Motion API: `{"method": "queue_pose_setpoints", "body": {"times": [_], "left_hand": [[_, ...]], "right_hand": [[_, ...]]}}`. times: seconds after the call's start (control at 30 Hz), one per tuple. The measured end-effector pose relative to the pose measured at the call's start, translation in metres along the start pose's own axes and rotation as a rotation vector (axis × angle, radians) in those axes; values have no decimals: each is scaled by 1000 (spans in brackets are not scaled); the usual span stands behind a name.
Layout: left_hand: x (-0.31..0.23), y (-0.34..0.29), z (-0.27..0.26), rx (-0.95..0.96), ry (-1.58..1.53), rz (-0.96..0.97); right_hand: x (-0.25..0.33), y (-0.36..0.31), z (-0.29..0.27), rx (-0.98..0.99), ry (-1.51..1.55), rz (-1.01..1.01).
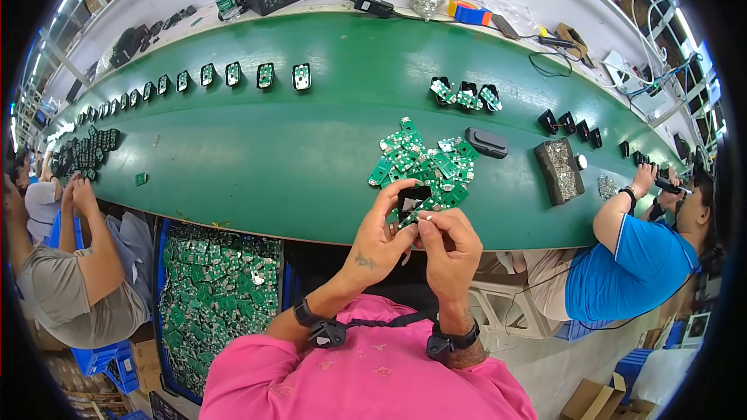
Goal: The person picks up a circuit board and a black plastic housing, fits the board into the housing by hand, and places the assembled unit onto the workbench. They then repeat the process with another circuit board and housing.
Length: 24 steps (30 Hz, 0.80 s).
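Observation:
My left hand point(372, 243) is closed round a small black plastic housing point(405, 201), its hollow side up, at the near edge of the green bench. Close against it, my right hand point(453, 247) pinches finger and thumb together over the housing's near end. A tiny white bit shows at those fingertips, too small to name. Some green circuit board shows between the two hands; which hand bears it I cannot tell. Just beyond them lies a loose heap of green circuit boards point(412, 157). A closed dark grey case point(487, 142) rests at the heap's right side.
Housings with boards point(265, 75) line the bench's far left. Three more housings point(468, 98) stand beyond the heap. A dark block point(559, 171) sits to the right. A board-filled crate point(222, 288) is below left. Co-workers sit at both sides, one in a blue shirt point(642, 268).

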<state>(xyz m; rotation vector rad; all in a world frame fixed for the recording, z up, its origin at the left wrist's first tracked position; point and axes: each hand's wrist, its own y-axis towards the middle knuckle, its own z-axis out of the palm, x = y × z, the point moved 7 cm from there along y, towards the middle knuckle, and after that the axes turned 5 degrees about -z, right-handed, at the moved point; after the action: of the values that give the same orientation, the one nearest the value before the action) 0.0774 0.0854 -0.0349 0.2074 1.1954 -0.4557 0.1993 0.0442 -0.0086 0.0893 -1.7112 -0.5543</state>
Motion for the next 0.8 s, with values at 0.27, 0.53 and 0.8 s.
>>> {"method": "queue_pose_setpoints", "body": {"times": [0.27,0.53,0.8], "left_hand": [[-22,-17,2,-55,36,56],[-70,-32,5,-127,610,387],[-80,-36,13,-92,688,422]], "right_hand": [[37,0,3,-20,-184,-310],[73,15,6,203,-499,-380],[79,16,8,361,-576,-422]]}}
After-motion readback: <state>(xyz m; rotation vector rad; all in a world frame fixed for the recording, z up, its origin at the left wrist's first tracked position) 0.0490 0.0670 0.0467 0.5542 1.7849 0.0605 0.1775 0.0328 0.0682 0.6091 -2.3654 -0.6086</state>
